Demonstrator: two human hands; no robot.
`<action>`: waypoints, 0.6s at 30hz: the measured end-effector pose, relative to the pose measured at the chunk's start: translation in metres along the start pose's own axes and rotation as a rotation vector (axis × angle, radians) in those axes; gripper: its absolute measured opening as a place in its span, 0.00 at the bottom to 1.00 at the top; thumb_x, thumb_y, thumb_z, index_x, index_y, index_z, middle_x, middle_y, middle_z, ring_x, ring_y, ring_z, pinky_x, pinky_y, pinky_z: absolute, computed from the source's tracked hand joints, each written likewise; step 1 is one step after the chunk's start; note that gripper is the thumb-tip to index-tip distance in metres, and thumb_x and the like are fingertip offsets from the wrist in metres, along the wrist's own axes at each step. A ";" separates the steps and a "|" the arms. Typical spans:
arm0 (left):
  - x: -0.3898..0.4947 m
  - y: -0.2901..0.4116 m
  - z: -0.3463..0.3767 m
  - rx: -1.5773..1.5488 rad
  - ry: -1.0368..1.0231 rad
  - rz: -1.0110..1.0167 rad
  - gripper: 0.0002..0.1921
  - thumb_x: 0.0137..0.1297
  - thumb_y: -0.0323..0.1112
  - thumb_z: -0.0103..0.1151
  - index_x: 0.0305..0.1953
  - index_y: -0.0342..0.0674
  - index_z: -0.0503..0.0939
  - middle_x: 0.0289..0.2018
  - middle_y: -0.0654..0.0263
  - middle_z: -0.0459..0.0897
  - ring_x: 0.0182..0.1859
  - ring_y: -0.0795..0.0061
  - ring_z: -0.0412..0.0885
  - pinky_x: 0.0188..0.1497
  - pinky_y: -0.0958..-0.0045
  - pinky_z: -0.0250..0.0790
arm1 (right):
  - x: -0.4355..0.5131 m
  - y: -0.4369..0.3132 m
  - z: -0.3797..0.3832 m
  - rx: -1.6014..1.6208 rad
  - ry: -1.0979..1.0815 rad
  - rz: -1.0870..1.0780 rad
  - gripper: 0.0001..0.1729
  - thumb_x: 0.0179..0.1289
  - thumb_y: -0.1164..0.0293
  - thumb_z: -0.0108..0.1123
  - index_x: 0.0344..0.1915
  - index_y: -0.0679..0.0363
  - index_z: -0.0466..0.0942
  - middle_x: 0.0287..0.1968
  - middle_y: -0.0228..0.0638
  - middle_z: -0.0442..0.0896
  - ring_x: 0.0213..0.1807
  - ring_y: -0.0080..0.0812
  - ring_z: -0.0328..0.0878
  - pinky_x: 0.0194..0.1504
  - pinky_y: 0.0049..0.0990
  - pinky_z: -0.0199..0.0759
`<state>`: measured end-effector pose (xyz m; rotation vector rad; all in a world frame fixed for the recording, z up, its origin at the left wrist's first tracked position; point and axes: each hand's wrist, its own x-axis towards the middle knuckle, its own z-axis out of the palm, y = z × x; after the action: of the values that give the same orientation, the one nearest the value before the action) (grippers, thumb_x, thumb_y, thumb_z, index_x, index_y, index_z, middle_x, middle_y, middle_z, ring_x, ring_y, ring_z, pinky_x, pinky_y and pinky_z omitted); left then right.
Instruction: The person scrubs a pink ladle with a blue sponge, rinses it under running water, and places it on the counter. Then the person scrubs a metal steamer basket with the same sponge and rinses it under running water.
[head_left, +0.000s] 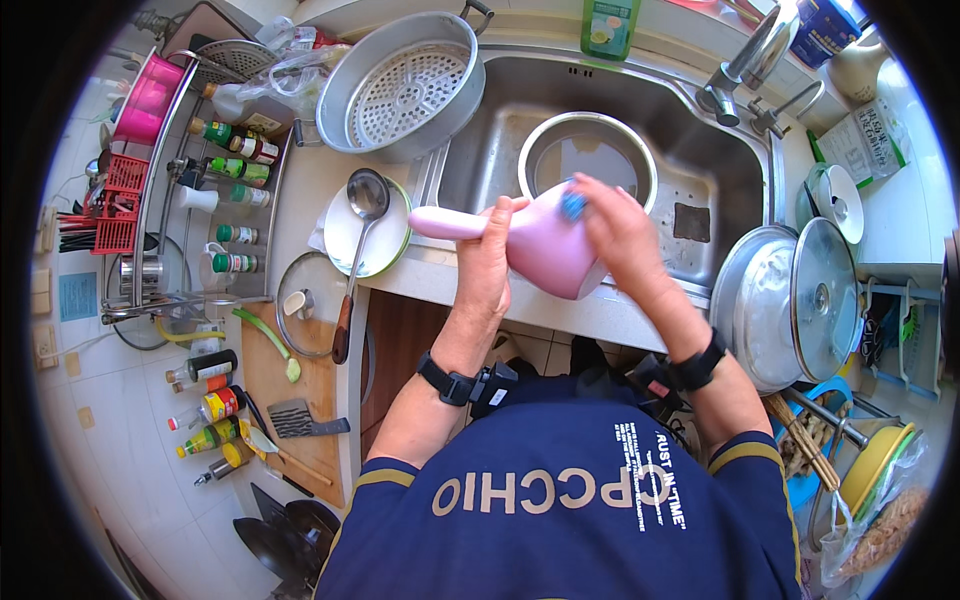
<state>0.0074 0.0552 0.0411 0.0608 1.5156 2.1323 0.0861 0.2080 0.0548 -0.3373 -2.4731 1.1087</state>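
Observation:
A pink long-handled pan (546, 251) is tilted in the air above the sink's front edge. My left hand (484, 262) grips it where the handle joins the body, and the handle points left. My right hand (619, 229) presses a blue scrubber (573, 205) against the pan's outer wall; the fingers look blurred. I cannot see the inside of the pan. Behind it a round metal basin (529, 154) holding some water stands in the stainless steel sink (495, 112).
A steamer pot (457, 124) stands left of the sink, near a plate (337, 244) with a ladle (368, 196) across it. To the right are a large pot (739, 315) and a glass lid (825, 300). The faucet (727, 94) rises at the back right. A cleaver (307, 420) lies on a cutting board (319, 465).

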 end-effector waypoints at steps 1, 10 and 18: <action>0.000 0.000 0.000 0.018 0.053 -0.004 0.23 0.68 0.49 0.55 0.48 0.30 0.77 0.43 0.60 0.81 0.45 0.76 0.79 0.48 0.74 0.73 | -0.002 0.001 0.001 0.380 0.011 0.358 0.20 0.61 0.74 0.51 0.55 0.59 0.75 0.56 0.43 0.78 0.59 0.43 0.74 0.63 0.37 0.62; -0.011 -0.006 0.013 0.132 0.052 0.092 0.25 0.70 0.47 0.53 0.54 0.28 0.74 0.49 0.60 0.78 0.51 0.76 0.73 0.56 0.74 0.64 | 0.004 -0.008 0.019 -0.013 0.076 0.037 0.12 0.57 0.65 0.59 0.41 0.55 0.75 0.52 0.40 0.78 0.57 0.40 0.74 0.59 0.42 0.63; 0.001 -0.001 0.015 0.038 -0.032 0.207 0.31 0.72 0.51 0.48 0.63 0.29 0.65 0.60 0.55 0.70 0.59 0.70 0.69 0.64 0.71 0.57 | 0.026 -0.015 0.033 -0.199 0.128 -0.428 0.15 0.54 0.70 0.55 0.42 0.58 0.80 0.47 0.37 0.82 0.55 0.35 0.76 0.60 0.41 0.62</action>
<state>0.0120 0.0690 0.0453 0.2747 1.5916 2.2496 0.0472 0.1858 0.0528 0.0660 -2.3898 0.6488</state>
